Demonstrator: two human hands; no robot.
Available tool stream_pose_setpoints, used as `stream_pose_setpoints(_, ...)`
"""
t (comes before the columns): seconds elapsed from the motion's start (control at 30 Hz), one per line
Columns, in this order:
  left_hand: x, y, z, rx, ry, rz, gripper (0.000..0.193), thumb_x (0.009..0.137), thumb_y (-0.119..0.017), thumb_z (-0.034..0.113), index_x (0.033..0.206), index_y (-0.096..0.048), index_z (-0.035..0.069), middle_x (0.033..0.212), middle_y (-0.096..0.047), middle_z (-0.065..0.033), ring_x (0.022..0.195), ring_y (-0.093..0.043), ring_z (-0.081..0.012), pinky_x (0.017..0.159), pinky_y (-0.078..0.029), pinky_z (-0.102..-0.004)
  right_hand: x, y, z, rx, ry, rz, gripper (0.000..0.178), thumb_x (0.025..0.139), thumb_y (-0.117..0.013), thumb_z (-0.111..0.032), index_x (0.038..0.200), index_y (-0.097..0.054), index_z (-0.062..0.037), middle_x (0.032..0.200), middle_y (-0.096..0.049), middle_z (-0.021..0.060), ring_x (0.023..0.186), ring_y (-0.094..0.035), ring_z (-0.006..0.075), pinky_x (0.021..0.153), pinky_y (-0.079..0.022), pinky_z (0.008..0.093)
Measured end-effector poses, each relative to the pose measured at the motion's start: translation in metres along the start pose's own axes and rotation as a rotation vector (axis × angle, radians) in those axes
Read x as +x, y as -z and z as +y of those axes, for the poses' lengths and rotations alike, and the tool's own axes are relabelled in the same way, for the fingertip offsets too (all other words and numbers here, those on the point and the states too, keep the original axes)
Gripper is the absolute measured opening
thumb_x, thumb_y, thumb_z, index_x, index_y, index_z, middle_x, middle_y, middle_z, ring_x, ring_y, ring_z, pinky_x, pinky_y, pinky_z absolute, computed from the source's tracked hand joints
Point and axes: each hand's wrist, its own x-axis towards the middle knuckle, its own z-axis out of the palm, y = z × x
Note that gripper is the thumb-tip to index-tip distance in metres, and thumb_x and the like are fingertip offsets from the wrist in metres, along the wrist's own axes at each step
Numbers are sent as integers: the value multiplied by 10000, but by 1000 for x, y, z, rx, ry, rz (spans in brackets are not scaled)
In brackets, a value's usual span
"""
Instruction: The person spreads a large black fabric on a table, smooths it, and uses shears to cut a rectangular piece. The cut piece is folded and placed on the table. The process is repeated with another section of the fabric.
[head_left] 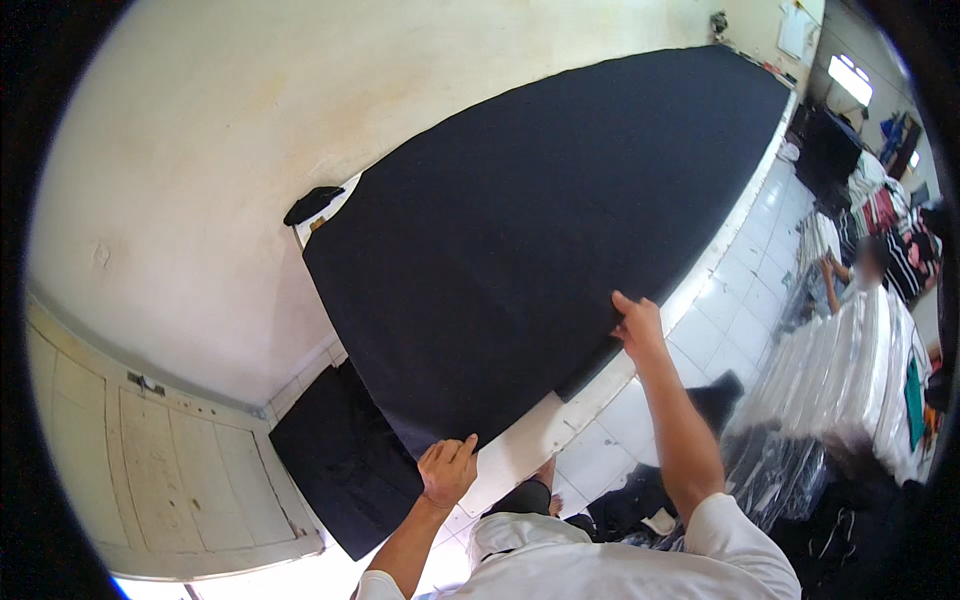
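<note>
A large sheet of black fabric (540, 200) covers most of a long white table (515, 450). My left hand (448, 470) is closed on the fabric's near left corner, thumb pointing right along the edge. Farther along the near right edge, my right hand (640, 325) grips the fabric, its fingertips partly hidden by the cloth. Between the two hands, the edge turns down in a small fold (588, 370) over the table's side, and a strip of white tabletop shows there.
Black cloth (345, 455) hangs or lies beyond the table's left end, near a cream wooden door (190, 460). A small black bundle (312, 205) sits by the wall. Rightward are white floor tiles (735, 310), plastic-wrapped stacks (835, 370) and another person's arm (832, 280).
</note>
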Motion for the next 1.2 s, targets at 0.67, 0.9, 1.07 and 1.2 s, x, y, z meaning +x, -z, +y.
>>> stream_pose_setpoints(0.67, 68, -110, 46, -48, 135, -378, 179, 800, -753, 111, 977, -753, 87, 907, -686, -84, 871, -707, -295, 782, -591, -435, 230, 143, -53, -270, -108, 172, 491, 1023, -775, -168, 1356, -601, 149, 1238, -727, 261, 1089, -740, 345, 857, -617, 499)
stream_pose_setpoints(0.9, 96, -123, 74, -23, 333, -515, 168, 922, -683, 92, 1081, -726, 56, 1007, -685, -150, 984, -679, -393, 869, -566, -506, 374, 204, -113, -53, -57, 178, 774, 974, -827, -267, 1498, -473, 181, 1432, -640, 294, 1302, -641, 432, 1032, -539, 631)
stream_pose_setpoints(1.07, 116, -129, 99, 111, 426, -498, 174, 911, -715, 158, 982, -722, -1, 976, -719, -196, 906, -692, -429, 796, -577, -497, 395, 223, -132, -289, -160, 284, 536, 970, -800, -124, 1360, -590, 179, 1138, -738, 224, 837, -747, 324, 543, -564, 407)
stream_pose_setpoints(1.2, 124, -133, 118, 260, 499, -486, 164, 858, -684, 81, 1009, -749, 74, 1040, -735, -129, 987, -692, -391, 849, -589, -453, 447, 234, -175, -284, -6, 318, 643, 916, -862, -254, 1307, -619, 194, 1208, -722, 271, 1104, -717, 442, 881, -581, 644)
